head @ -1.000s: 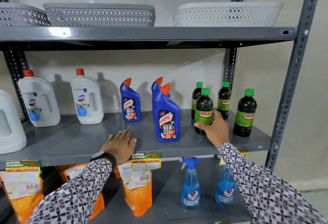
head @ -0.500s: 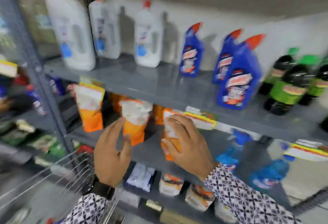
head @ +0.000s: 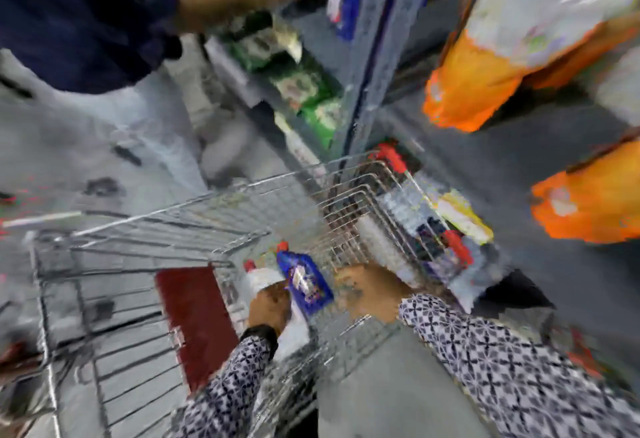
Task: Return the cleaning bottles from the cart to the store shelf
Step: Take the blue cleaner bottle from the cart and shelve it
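**Inspector:** Reaching into the wire cart [head: 194, 215], both hands work low in the centre of the frame. Report the grip.

**Assistant:** The left hand [head: 269, 309] sits against a white bottle [head: 263, 280] with a red cap, fingers curled round its body as far as I can judge; the frame is badly smeared, so whether they are fully clenched on it I cannot tell. The right hand [head: 369, 293] lies just beside a blue bottle [head: 304, 280], right of it. Its fingers are a blur; gripping or released, I cannot tell.

**Inspector:** Position of the task items?

**Assistant:** Both bottles are inside the cart basket, lower centre, touching each other, the blue one tilted with its red nozzle toward the top of the frame. Neither has been lifted clear of the wire rim.

**Inspector:** Why that arrangement of hands?

**Assistant:** My judgement: one hand per bottle lets two be carried in a single trip. The cart stands hard against the shelf unit [head: 370, 56], which keeps the carry short.

**Inspector:** Surroundings?

**Assistant:** Orange pouches [head: 467, 91] occupy the shelving at the right. Green packets [head: 304, 91] sit at upper centre. Another person's dark sleeve [head: 79, 21] fills the upper left. A dark red flap [head: 194, 319] lies in the cart, left of the bottles.
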{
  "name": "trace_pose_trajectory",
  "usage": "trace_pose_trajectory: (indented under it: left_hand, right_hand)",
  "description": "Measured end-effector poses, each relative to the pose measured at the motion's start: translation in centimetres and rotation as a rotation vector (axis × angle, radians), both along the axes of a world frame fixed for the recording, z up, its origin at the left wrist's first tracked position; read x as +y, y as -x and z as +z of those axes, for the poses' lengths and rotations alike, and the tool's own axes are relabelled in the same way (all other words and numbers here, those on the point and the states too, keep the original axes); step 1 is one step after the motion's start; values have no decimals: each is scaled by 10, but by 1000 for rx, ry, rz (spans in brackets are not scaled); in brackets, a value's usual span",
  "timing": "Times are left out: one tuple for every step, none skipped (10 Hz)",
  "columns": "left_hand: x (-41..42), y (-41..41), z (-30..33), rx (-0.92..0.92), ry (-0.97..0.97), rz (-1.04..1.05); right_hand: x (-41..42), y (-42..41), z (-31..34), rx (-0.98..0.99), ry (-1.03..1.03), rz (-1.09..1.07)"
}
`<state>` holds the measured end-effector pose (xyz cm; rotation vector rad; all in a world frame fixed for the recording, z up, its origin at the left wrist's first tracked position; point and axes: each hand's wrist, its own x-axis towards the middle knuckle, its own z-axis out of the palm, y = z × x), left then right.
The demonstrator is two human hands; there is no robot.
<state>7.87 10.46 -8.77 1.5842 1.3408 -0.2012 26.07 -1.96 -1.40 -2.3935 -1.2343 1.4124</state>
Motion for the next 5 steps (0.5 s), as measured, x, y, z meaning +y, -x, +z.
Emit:
trace_pose_trajectory:
  left_hand:
    - [16,-4,-69,88,264,-7]
    - [21,-14,-108,76,370,-109]
    - [24,-22,-122,127,417,-140]
    - [25,-21,-156,-5,-13,-184]
    - [29,-14,-151,-44,512,252]
  right_hand:
    - [31,-1,-58,39,142,-17]
    - [56,0,-113,87,181,-77]
    - [68,9,-164,118,215,-185]
    - [45,11,-263,197,199,-245]
    - [48,23,-303,127,268,-325]
